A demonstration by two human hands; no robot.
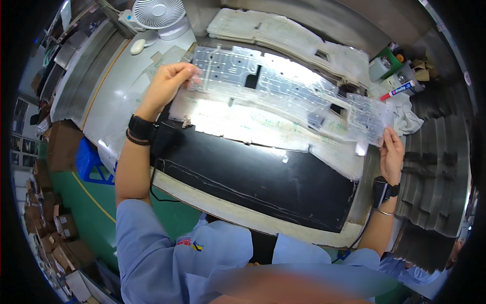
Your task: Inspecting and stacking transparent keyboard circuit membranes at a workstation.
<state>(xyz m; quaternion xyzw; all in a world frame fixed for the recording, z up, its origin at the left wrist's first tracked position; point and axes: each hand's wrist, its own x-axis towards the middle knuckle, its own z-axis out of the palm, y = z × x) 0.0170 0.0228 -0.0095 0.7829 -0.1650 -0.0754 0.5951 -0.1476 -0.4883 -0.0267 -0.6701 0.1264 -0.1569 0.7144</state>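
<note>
A long, clear plastic panel [291,78] with raised channel-like lines and several cutouts is held up between my two hands. My left hand [169,83] pinches its left end between thumb and fingers. At the lower right corner, my right hand [392,154] grips the other end, thumb against the edge. Beneath the panel, a stack of similar whitish sheets [243,124] lies on a black mat [253,172], partly hidden by it. Bright light glares off both the panel and the stack.
Behind lies another stack of cut plastic sheets [283,35]. A white fan [159,12] and a white mouse [137,46] are at the back left. At the back right are a red-and-white marker [397,90], a green bin [387,63] and a crumpled white cloth [407,119].
</note>
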